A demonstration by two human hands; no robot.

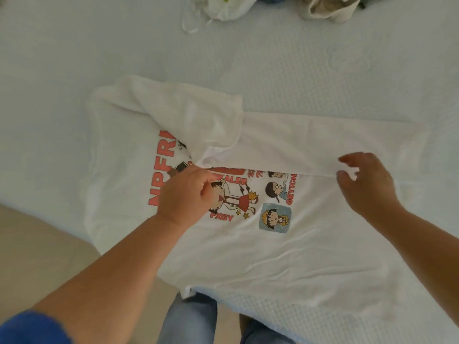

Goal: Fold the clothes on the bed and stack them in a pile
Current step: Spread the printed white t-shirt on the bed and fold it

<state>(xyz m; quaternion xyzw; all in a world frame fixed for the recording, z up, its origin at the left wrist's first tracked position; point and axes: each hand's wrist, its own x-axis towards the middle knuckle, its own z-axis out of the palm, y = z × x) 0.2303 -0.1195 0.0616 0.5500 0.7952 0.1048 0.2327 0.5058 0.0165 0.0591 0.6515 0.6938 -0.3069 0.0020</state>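
White printed t-shirt (248, 244) lies flat on the bed (74, 58), near edge hanging over the side. Far side is folded over the print; that looks like the first fold only, rest unfolded, no pile visible. Left hand (185, 194) has fingers curled, pinching the folded edge at the middle. Right hand (367, 182) hovers just over the edge, fingers loosely spread, holding nothing. More crumpled clothes (223, 7) and a beige piece (330, 8) wait at the far side, well apart. Nothing blocks the shirt.
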